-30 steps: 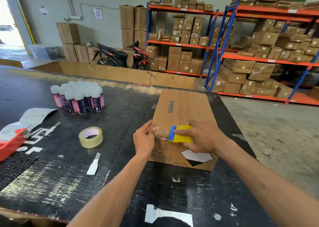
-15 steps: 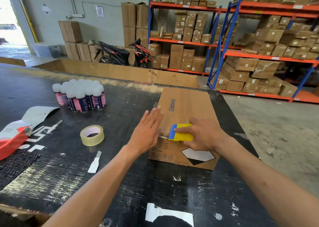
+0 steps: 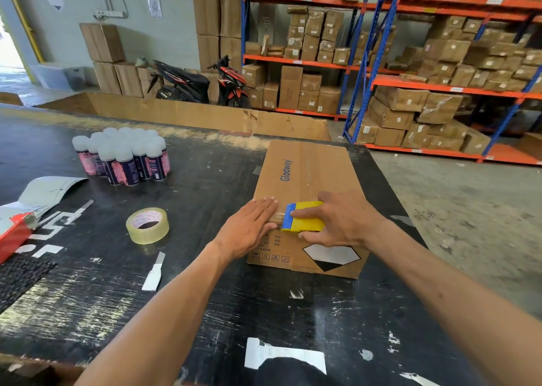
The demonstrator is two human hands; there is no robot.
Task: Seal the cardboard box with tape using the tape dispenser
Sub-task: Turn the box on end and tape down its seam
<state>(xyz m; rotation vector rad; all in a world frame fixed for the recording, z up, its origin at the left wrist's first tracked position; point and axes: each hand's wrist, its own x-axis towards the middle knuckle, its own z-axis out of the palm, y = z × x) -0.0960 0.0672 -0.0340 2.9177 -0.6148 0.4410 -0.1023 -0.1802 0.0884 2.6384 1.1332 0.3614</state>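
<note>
Our right hand [image 3: 343, 220] grips and half hides the dispenser [image 3: 305, 217]; our left hand [image 3: 249, 228] lies flat on the shut box [image 3: 305, 174], contents unseen.

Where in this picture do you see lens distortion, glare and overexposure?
Head view: the wide-angle lens bows the blue and orange storage racks outward; the doorway at the far left is blown out white; the scuffed black table shows patchy glare near the bottom edge; the brown cardboard box stays evenly lit and sharp.
</note>
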